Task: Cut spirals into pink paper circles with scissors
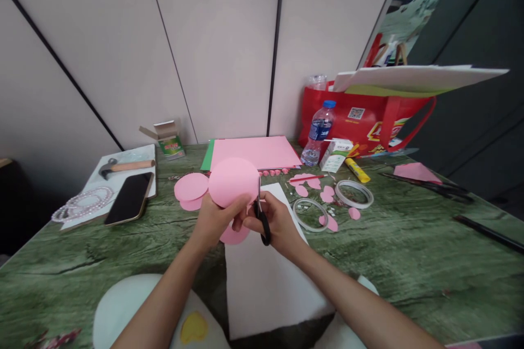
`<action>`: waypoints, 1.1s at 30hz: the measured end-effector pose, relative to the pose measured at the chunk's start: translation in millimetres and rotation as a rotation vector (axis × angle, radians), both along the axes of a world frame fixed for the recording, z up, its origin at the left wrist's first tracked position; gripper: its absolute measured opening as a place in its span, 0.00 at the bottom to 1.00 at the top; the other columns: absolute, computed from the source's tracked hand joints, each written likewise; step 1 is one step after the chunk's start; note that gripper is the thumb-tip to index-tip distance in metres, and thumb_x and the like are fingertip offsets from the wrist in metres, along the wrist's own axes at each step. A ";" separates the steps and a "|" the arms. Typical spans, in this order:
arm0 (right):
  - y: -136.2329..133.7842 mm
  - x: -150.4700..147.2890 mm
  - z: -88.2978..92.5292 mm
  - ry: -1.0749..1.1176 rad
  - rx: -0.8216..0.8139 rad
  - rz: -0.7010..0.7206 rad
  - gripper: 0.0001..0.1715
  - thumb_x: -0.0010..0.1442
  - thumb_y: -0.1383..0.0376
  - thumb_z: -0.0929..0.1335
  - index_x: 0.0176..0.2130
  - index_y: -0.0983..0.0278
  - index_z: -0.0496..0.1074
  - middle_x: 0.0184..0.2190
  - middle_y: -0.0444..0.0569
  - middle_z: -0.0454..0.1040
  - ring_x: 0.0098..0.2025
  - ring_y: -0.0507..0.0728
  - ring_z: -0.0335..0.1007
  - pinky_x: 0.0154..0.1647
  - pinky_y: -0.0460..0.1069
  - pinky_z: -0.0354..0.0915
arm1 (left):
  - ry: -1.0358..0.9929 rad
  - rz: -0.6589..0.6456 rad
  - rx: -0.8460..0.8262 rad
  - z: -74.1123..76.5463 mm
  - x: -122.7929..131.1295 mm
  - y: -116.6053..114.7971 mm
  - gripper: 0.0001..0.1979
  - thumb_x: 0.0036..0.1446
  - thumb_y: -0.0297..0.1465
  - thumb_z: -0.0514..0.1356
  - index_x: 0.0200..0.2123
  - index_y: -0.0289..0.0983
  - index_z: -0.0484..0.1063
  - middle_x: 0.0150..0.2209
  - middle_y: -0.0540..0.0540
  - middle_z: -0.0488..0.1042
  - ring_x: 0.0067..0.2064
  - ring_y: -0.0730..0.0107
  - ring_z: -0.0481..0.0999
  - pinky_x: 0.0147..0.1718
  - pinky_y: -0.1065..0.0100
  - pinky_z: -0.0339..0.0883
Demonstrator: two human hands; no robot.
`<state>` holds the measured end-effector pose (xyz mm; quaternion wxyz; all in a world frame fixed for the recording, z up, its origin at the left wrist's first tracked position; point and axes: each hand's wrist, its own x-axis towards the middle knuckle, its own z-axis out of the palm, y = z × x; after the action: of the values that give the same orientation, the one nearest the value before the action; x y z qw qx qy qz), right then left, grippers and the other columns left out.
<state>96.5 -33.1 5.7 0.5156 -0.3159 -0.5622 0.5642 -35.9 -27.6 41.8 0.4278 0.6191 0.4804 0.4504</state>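
Observation:
My left hand (223,217) pinches a round piece of pink paper (233,181) by its lower edge, holding it above the table. Black-handled scissors (265,223) are in my right hand (280,223), fingers wrapped round the handles. Their blades point up along the right edge of the pink circle; whether they touch the paper is hard to tell. More pink paper circles (190,191) lie to the left of my hands, and part of another pink circle (234,235) shows below them. Under my hands rests a white sheet (270,289).
Tape rolls (354,194), pink scraps (302,191) and a red pencil (307,178) lie right. Behind are stacked coloured sheets (256,152), a water bottle (319,133) and a red bag (360,114). At left are a phone (129,198), hammer (129,166) and beads (84,204).

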 end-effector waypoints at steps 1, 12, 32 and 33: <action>-0.1 -0.1 -0.2 -0.006 0.001 -0.004 0.22 0.41 0.60 0.73 0.33 0.63 0.60 0.20 0.38 0.61 0.22 0.48 0.55 0.22 0.44 0.53 | -0.002 0.002 -0.003 0.7 0.2 -0.3 0.18 0.48 0.33 0.58 0.10 0.35 0.62 0.08 0.51 0.63 0.13 0.77 0.61 0.18 0.73 0.60; -0.9 -0.8 1.2 -0.003 -0.022 -0.032 0.21 0.40 0.60 0.73 0.31 0.62 0.61 0.18 0.36 0.59 0.19 0.47 0.53 0.20 0.44 0.51 | -0.035 -0.012 -0.013 0.3 -0.8 -0.1 0.18 0.48 0.33 0.58 0.10 0.34 0.63 0.09 0.51 0.63 0.14 0.78 0.62 0.18 0.73 0.60; -0.6 -1.4 -0.5 0.010 -0.057 -0.051 0.20 0.40 0.61 0.73 0.30 0.63 0.61 0.16 0.37 0.64 0.18 0.47 0.56 0.20 0.43 0.54 | -0.037 -0.013 0.021 -1.1 -4.7 0.7 0.19 0.51 0.31 0.57 0.10 0.34 0.62 0.09 0.53 0.63 0.14 0.80 0.61 0.19 0.73 0.59; -0.6 -1.3 -0.7 0.007 -0.055 -0.053 0.20 0.40 0.61 0.73 0.30 0.63 0.61 0.17 0.37 0.64 0.18 0.47 0.56 0.19 0.43 0.54 | -0.034 -0.011 0.021 -0.4 -4.7 0.6 0.19 0.51 0.31 0.57 0.10 0.34 0.62 0.09 0.53 0.63 0.14 0.80 0.62 0.19 0.73 0.59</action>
<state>95.2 -33.7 5.0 0.5234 -0.3430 -0.5360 0.5667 -40.5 -27.0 41.4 0.4317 0.6185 0.4650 0.4636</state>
